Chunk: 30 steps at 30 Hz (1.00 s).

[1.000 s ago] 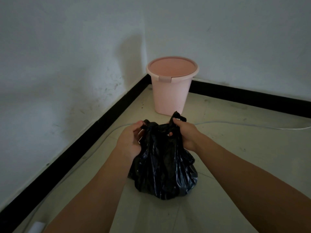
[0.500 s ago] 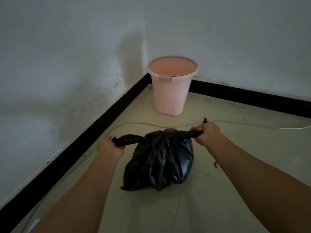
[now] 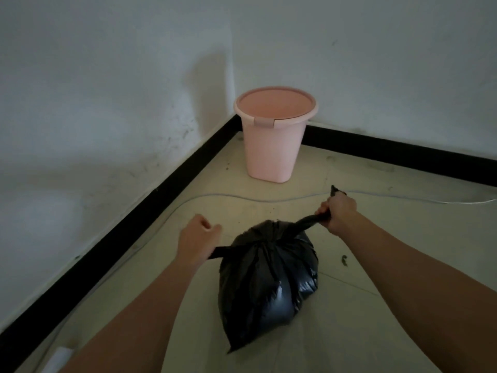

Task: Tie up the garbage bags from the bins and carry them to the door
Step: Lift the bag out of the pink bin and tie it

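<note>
Garbage bag (image 3: 269,286) on floor near corner bin (image 3: 274,135) | left hand (image 3: 195,244), right hand (image 3: 338,214) each gripped a tail, knot cinching | next: likely second knot, then lift

Bag (image 3: 269,281) on floor (image 3: 376,305), between left hand (image 3: 197,244) and right hand (image 3: 339,214); bin (image 3: 273,146) behind, in corner; cable (image 3: 242,197) between them.

Floor (image 3: 376,305): bag (image 3: 266,286), bin (image 3: 273,154), cable (image 3: 269,199)

Black garbage bag (image 3: 266,281) on floor, neck knotted; empty pink bin (image 3: 273,141) in corner.
</note>
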Available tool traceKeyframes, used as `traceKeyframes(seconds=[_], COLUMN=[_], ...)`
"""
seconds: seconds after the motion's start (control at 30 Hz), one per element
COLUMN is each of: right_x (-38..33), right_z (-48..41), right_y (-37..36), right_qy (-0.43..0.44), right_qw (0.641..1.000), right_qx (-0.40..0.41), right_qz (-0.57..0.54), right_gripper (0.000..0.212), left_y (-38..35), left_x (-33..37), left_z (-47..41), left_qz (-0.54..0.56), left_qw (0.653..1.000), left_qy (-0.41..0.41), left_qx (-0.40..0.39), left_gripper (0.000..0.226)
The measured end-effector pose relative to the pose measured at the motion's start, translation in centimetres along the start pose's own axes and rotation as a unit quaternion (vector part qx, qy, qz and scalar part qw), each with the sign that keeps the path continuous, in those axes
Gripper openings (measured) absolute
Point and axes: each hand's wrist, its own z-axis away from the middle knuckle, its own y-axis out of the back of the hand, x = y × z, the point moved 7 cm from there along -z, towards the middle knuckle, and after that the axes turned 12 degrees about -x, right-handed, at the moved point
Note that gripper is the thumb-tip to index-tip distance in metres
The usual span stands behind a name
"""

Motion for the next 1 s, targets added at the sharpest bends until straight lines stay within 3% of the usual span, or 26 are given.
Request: traceKeyframes(seconds=[0.07,0.13,0.23,0.27,0.33,0.43,0.5,0.57,0.63,0.67,0.73,0.8,0.83,0.9,1.0], right_x=[0.2,0.6,2.3,2.7,3.1,3.4,4.8,6.0,5.5,5.0,4.2,4.5,4.8,5.2,5.2], right_z=[0.5,1.9,3.5,3.9,3.7,3.0,2.5,1.9,1.9,2.4,3.8,4.6,4.8,5.0,4.0], right_y=[-1.6,-3.4,-4.8,-5.1,-6.0,-7.1,-6.8,-6.4,-6.7,-7.4,-8.9,-10.4,-11.0,-11.3,-10.3], right_qy=[-0.059,-0.111,-0.2,-0.218,-0.205,-0.12,-0.08,-0.026,0.075,0.12,0.164,0.125,0.098,0.078,0.091], right_qw=[0.988,0.935,0.855,0.849,0.88,0.916,0.918,0.881,0.824,0.819,0.864,0.906,0.909,0.891,0.864], right_qx=[-0.058,-0.147,-0.238,-0.256,-0.289,-0.327,-0.299,-0.249,-0.197,-0.186,-0.217,-0.272,-0.293,-0.308,-0.289], right_qz=[0.129,0.303,0.416,0.407,0.317,0.197,0.247,0.402,0.527,0.529,0.423,0.301,0.279,0.325,0.403], right_gripper=[0.043,0.074,0.097,0.096,0.081,0.032,0.013,0.004,0.022,0.031,0.032,0.025,0.025,0.03,0.033], left_y=[-3.2,-4.8,-6.2,-6.6,-7.0,-6.4,-6.1,-6.0,-6.3,-6.4,-6.3,-6.3,-6.2,-6.1,-5.7], left_x=[0.4,0.7,0.3,0.2,0.0,-0.1,-0.1,-0.3,-0.5,-0.6,-0.7,-0.6,-0.5,-0.5,-1.0], left_z=[0.4,0.7,1.1,1.3,1.1,0.5,0.2,0.2,0.2,0.1,0.0,-0.2,-0.2,-0.1,0.4], left_qz=[-0.122,-0.201,-0.253,-0.244,-0.201,-0.095,-0.057,-0.051,-0.047,-0.036,0.001,0.028,0.035,0.071,0.212], left_qw=[0.987,0.966,0.938,0.934,0.94,0.969,0.975,0.974,0.974,0.976,0.981,0.982,0.982,0.977,0.945], left_qy=[-0.013,0.001,0.022,0.029,0.036,0.033,0.029,0.028,0.029,0.029,0.034,0.038,0.039,0.046,0.074], left_qx=[-0.105,-0.163,-0.237,-0.261,-0.273,-0.225,-0.215,-0.218,-0.218,-0.211,-0.189,-0.184,-0.184,-0.193,-0.238], left_gripper=[0.045,0.063,0.062,0.059,0.059,0.041,0.046,0.042,0.036,0.036,0.039,0.04,0.037,0.023,0.01])
